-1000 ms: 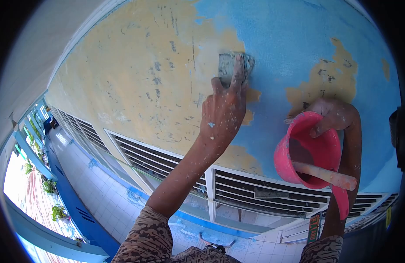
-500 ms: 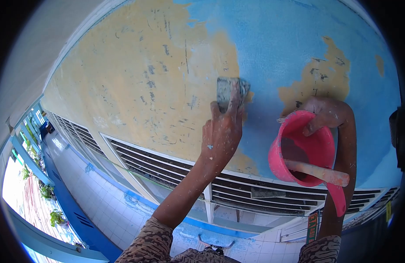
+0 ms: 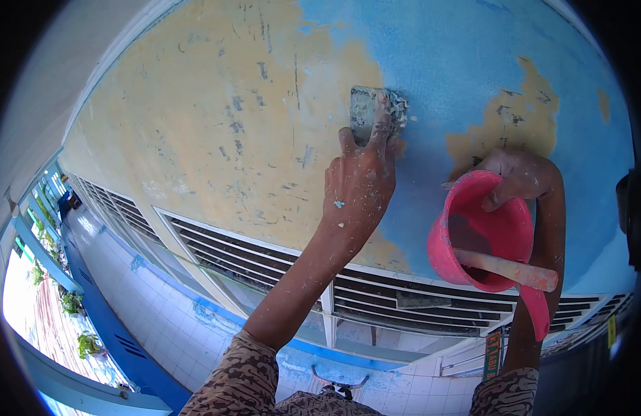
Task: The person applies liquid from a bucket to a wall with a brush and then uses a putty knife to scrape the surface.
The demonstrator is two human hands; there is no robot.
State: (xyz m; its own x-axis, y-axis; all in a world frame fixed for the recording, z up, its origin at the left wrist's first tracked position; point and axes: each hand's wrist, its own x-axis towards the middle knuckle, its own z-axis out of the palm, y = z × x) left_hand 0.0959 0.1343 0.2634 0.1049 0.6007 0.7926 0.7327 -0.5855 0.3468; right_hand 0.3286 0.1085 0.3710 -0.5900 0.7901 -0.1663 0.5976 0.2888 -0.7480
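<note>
My left hand [image 3: 362, 177] grips a flat scraper [image 3: 364, 111], its index finger stretched along the blade, which lies against the wall where tan meets blue. Pale paint scrapings [image 3: 398, 109] are heaped at the blade's right edge. My right hand [image 3: 518, 177] is closed on the rim of a pink plastic dipper [image 3: 445, 246], thumb inside; its other fingers are partly hidden. The dipper tilts toward me, with its handle pointing down. A wooden handle [image 3: 508, 269] sticks out of it; the tool's other end is hidden inside.
The wall [image 3: 195, 132] is bare tan with dark marks at left and painted blue at right. Below run slatted vents [image 3: 244, 253], with a flat grey piece [image 3: 423, 303] lying on the slats. A tiled walkway [image 3: 164, 312] and potted plants [image 3: 89, 343] lie lower left.
My left hand has slid the scraper up the wall, and more scrapings show at its right edge. The right hand and dipper have barely shifted.
</note>
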